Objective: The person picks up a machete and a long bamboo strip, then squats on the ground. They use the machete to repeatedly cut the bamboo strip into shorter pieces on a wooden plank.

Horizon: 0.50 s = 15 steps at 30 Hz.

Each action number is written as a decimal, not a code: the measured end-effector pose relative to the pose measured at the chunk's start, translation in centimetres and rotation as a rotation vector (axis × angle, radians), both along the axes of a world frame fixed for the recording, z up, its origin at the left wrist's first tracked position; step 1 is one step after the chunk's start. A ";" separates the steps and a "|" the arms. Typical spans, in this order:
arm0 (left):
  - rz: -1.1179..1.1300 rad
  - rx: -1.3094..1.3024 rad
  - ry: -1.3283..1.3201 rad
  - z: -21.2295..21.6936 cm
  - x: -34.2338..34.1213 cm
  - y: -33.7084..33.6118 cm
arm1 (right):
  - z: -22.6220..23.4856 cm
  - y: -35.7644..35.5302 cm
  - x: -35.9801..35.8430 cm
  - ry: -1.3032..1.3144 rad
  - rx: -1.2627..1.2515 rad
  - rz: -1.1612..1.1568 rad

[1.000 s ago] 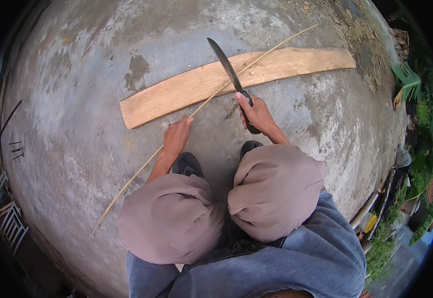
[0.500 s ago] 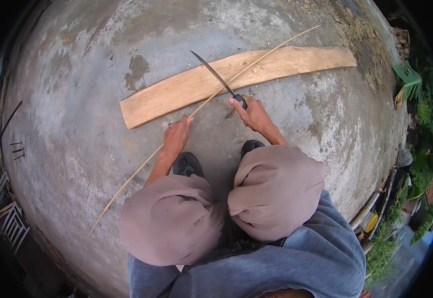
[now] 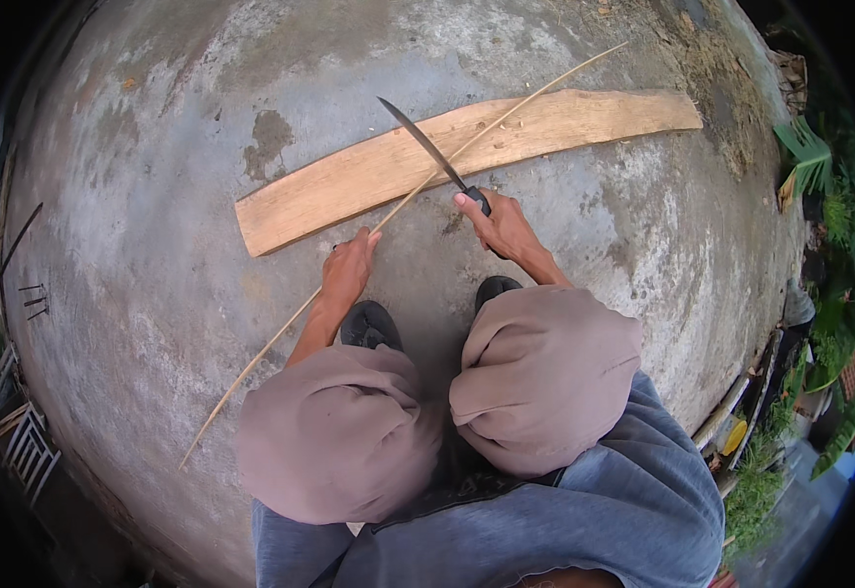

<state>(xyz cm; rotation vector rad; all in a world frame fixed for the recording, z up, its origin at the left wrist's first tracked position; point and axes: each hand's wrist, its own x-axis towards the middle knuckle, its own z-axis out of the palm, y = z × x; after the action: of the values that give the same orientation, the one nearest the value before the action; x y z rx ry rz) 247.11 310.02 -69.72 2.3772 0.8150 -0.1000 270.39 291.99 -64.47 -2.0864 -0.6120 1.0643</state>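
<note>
Bamboo, a long thin pale strip [image 3: 403,201], runs slantwise from the lower left to the upper right across a wooden plank [image 3: 466,157] lying on the grey concrete floor [image 3: 153,196]. Left hand [image 3: 349,267] has its fingers closed around the strip just below the plank's near edge. Right hand [image 3: 501,223] grips the dark handle of a long knife [image 3: 427,147], whose blade meets the strip over the plank and points up and left. Two dark shoes [image 3: 370,323] show near the bent knees.
</note>
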 end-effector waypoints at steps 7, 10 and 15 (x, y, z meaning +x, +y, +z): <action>-0.002 0.078 -0.112 0.5 -0.6 -0.7 | -1.6 0.4 -1.8 -0.310 0.379 -0.103; -0.013 0.025 -0.012 0.1 0.5 -0.9 | -4.2 -0.1 -0.4 -0.435 -0.015 0.084; -0.017 0.050 -0.067 -0.4 0.1 -0.3 | 0.8 1.1 0.6 0.012 -0.185 0.076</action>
<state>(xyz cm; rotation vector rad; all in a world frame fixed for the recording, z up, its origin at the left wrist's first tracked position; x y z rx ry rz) 247.17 309.71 -70.12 2.4206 0.7743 -0.0064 270.99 293.04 -63.62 -2.2284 -0.6112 1.2152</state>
